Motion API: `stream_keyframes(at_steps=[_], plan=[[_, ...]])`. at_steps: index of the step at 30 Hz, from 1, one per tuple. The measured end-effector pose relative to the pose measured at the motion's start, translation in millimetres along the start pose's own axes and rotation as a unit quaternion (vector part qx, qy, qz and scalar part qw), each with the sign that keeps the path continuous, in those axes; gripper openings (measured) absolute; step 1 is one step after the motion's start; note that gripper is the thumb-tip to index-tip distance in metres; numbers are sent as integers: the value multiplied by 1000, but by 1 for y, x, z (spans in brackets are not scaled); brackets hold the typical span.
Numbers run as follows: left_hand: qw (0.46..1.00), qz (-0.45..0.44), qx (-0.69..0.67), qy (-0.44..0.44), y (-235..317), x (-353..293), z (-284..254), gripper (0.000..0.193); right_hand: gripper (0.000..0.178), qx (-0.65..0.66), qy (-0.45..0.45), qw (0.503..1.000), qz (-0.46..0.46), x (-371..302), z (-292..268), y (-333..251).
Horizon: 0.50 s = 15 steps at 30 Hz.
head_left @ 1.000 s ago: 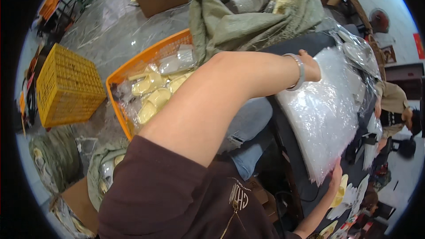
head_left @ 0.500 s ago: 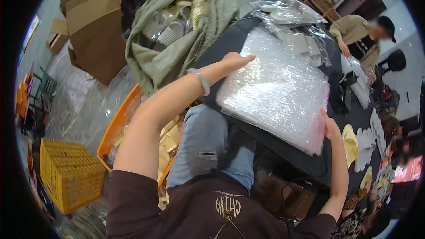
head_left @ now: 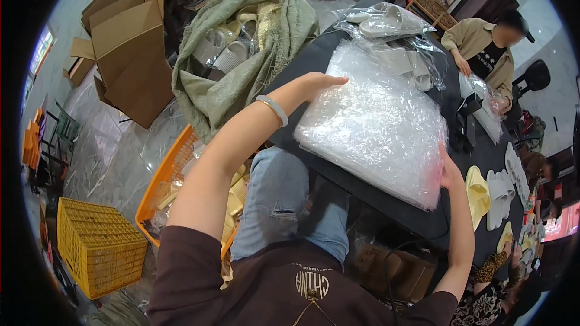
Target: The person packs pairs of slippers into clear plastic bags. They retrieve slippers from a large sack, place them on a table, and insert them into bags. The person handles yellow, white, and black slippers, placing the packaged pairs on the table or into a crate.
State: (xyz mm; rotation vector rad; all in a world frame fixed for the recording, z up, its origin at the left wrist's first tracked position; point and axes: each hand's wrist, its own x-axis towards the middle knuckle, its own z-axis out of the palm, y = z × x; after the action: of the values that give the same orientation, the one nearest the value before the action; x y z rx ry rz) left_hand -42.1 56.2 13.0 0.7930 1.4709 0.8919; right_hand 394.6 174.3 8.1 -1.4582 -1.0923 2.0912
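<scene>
A thick stack of clear plastic bags [head_left: 374, 127] lies at a slant over the dark table, glossy and crinkled. At its far left edge my left hand [head_left: 323, 83] grips it, thumb on top and the other fingers mostly hidden. My right hand [head_left: 448, 168] holds the near right edge, where the plastic looks pinkish. Just beyond the stack are bagged white slippers [head_left: 389, 19] and a pair of pale grey slippers [head_left: 402, 63] under clear film.
Yellow slippers [head_left: 477, 196] and white slippers [head_left: 499, 199] line the table's right side. Across it, a person [head_left: 486, 51] handles clear bags. To my left stand a green sack [head_left: 205, 93] of slippers, an orange crate [head_left: 160, 184], a yellow crate [head_left: 99, 247] and a cardboard box [head_left: 130, 54].
My view has shifted slightly. Both hands keep their places on the bag stack, which has barely moved. Across the table, the person's head and arms have moved a little.
</scene>
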Motion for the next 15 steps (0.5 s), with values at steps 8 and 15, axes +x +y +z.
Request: stream_keyframes(at_steps=[8, 15], plan=[[993, 73, -61, -66, -12, 46, -11, 75, 36, -4, 25, 999, 44, 29, -29, 15], [991, 100, -93, 6, 7, -2, -17, 32, 33, -18, 12, 1000, 2, 6, 15, 8]])
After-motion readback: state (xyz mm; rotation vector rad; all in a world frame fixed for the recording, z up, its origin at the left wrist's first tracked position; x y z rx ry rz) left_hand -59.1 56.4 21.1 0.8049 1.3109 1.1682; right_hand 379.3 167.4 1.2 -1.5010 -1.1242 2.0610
